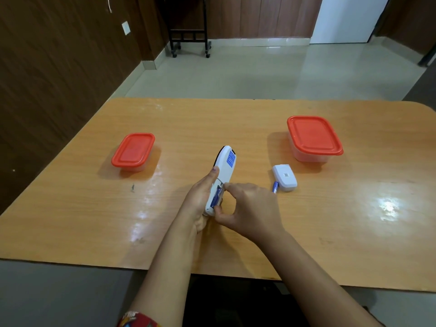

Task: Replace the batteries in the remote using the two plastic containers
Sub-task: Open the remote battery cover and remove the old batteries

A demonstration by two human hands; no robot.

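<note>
- Two hands are working on one white remote (225, 166) in the head view, above the middle of the wooden table (94, 220).
- The left hand (200, 197) is gripping the remote from its left side; the fingers are curling under the body and the thumb is lying along the remote's left edge.
- The remote is showing its back side upward, with a blue label near its far end, and its battery compartment at the near end is standing open.
- One blue battery (215, 197) is lying inside the remote's compartment.
- The right hand (247, 208) is reaching to the remote from its right side with curled fingers; the forefinger tip is touching the far edge of the compartment and the thumb is touching the remote's near end. I cannot tell if this hand is pinching anything.
- The white battery cover (285, 177) is lying flat on the table, to the right of the remote.
- Another blue battery, the loose battery (275, 187), is lying just beside this cover, on the side toward the remote.
- The small container (133, 149) with a red lid is sitting well to the left of the remote, closed.
- The large container (313, 136) with a red lid is sitting to the right of the remote and farther away, behind the cover, also closed.
</note>
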